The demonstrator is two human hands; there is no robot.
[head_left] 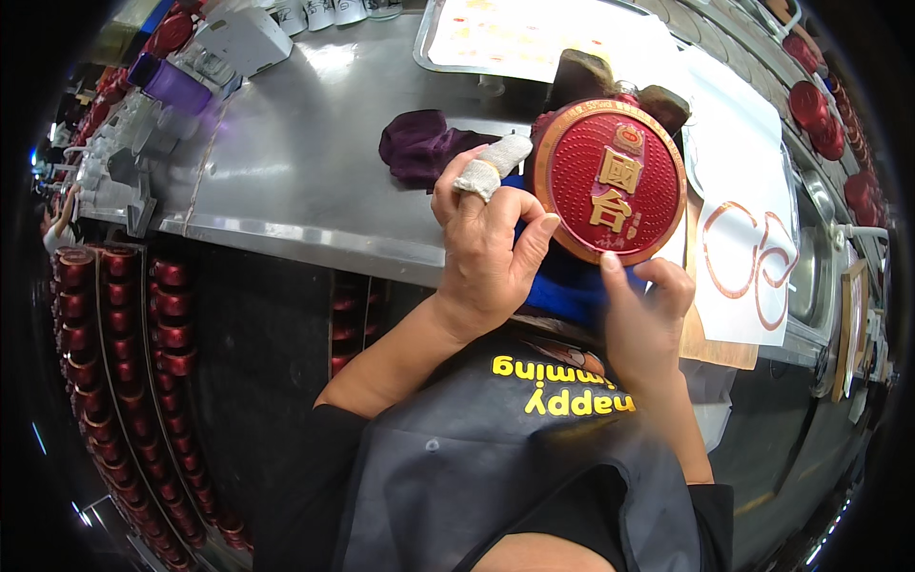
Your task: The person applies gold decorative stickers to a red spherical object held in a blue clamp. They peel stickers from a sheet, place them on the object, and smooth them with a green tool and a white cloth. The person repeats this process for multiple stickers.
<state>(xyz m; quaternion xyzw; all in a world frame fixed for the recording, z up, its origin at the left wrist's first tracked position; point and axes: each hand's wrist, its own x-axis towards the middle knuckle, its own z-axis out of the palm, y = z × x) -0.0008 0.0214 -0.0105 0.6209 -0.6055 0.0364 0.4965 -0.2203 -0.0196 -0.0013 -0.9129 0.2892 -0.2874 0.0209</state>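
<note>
A round, flat red bottle [593, 195] with a copper-coloured ring round its face and raised gold characters leans at the table's edge. Its short neck shows at the top between two dark, worn support blocks [581, 78]. My left hand [484, 250] is closed at the bottle's left rim, with the thumb against the ring. Pale cloth covers [502, 155] are on two of its fingers. At the lower rim, my right hand [648, 329] presses its thumb to the ring, the other fingers curled; it is slightly blurred. Blue cloth [567, 291] shows beneath the bottle.
A crumpled purple cloth [419, 148] lies on the steel table [295, 143]. White paper [748, 305] with loose curved copper strips [729, 248] is at right, beside a sink [815, 248]. A tray [434, 48] stands behind. Red bottles fill racks [114, 315] at lower left.
</note>
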